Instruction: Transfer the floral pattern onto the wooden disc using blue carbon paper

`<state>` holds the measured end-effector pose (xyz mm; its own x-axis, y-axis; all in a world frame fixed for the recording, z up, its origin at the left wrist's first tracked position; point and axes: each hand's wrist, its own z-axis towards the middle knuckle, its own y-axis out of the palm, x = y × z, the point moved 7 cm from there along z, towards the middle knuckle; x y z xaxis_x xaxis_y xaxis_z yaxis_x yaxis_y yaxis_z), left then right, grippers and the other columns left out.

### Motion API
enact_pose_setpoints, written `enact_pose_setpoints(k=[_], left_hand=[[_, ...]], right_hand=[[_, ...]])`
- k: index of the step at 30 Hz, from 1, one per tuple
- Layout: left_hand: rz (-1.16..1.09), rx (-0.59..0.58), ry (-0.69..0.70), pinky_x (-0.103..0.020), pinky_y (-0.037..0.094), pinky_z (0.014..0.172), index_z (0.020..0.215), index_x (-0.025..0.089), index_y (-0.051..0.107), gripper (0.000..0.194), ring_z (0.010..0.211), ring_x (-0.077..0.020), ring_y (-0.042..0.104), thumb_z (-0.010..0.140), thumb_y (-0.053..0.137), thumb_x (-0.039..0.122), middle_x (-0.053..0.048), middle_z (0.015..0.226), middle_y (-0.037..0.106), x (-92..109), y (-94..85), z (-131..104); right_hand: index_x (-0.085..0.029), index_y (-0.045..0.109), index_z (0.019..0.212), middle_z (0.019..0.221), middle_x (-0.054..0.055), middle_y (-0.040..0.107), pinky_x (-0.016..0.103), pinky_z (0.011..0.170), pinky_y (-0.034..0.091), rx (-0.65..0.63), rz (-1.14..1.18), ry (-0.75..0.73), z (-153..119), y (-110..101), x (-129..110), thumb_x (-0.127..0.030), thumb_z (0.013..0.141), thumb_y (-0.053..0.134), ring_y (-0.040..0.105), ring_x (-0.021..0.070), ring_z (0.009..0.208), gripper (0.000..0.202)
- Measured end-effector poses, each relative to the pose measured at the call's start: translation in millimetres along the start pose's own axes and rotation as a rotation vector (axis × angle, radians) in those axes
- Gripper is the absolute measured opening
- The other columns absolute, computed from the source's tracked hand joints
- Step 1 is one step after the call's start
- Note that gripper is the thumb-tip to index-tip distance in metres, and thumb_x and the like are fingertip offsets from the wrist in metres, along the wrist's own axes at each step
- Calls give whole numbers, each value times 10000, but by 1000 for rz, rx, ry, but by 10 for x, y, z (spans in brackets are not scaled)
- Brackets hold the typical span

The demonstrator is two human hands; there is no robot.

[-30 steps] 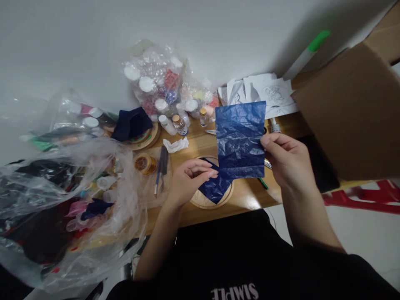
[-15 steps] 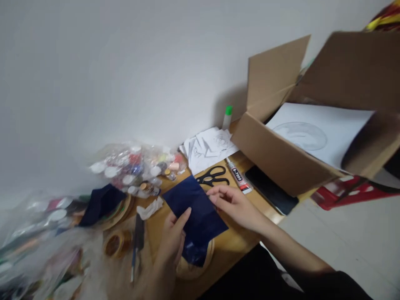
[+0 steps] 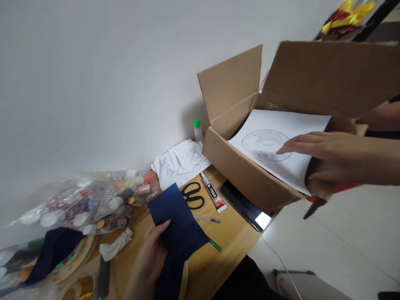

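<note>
My left hand (image 3: 151,256) holds a dark blue rectangular sheet (image 3: 179,223), thumb on top, over the near edge of the table. Beneath it, more dark blue material and part of a round wooden rim are partly hidden. My right hand (image 3: 321,152) reaches in from the right over an open cardboard box (image 3: 246,171). Its fingers stretch out above a white paper (image 3: 281,118) with an oval drawing. Whether the fingertips touch the paper, I cannot tell. Black-handled scissors (image 3: 194,201) lie just beyond the blue sheet, blades hidden.
A B-7000 glue tube (image 3: 214,192), a pen (image 3: 208,218) and a phone (image 3: 242,204) lie near the box. Line drawings (image 3: 179,162) and a green-capped bottle (image 3: 197,129) stand against the wall. Bagged bottles (image 3: 90,200) fill the left. Another person's arm (image 3: 384,116) shows far right.
My right hand has left the blue sheet and moved right, over the box. The view has swung right. My left hand still holds the sheet, and a pen beside it now shows.
</note>
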<state>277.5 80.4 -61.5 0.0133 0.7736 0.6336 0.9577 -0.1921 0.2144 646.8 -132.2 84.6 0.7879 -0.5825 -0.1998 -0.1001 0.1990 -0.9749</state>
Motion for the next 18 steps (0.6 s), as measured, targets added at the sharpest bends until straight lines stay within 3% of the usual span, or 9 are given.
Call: enact_pose_setpoints(k=[3,6,9,12,15,18], left_hand=[[32,13,-6,-249,569,630,811,144,708,211,710,-173,692,601,704,127,-41,841,739,-17,36,34],[50,3,13,-242,570,629,799,170,714,212,712,-175,691,589,737,156,-26,821,738,-18,74,64],[80,2,28,-243,571,643,804,185,721,203,751,-187,694,602,734,167,-30,857,741,-7,114,65],[105,11,18,-257,572,670,831,187,725,201,810,-203,694,632,707,167,-43,893,741,0,157,47],[98,29,-2,-251,569,674,811,166,723,180,792,-193,693,633,701,154,-49,873,742,2,208,21],[73,47,-12,-243,564,690,811,145,720,191,755,-174,692,623,693,123,-47,847,742,6,255,-9]], right_hand=[[-318,659,1141,1112,8,668,310,818,457,-387,-132,-197,-22,260,-145,-123,535,718,604,170,989,639],[-346,529,1298,1216,51,615,422,860,448,-547,-361,-246,51,340,-151,-84,524,687,558,273,1102,832],[-316,422,1390,1325,93,534,475,936,414,-529,-528,-232,172,352,-70,-67,564,659,494,326,1204,895],[-238,423,1401,1430,141,426,475,1017,360,-408,-614,-249,210,371,16,21,615,572,390,344,1317,840],[-201,465,1375,1441,167,415,478,1025,352,-302,-587,-335,172,425,51,77,649,521,383,342,1332,779],[-205,505,1339,1412,147,464,431,1000,371,-356,-470,-411,186,478,83,18,667,621,448,289,1289,717]])
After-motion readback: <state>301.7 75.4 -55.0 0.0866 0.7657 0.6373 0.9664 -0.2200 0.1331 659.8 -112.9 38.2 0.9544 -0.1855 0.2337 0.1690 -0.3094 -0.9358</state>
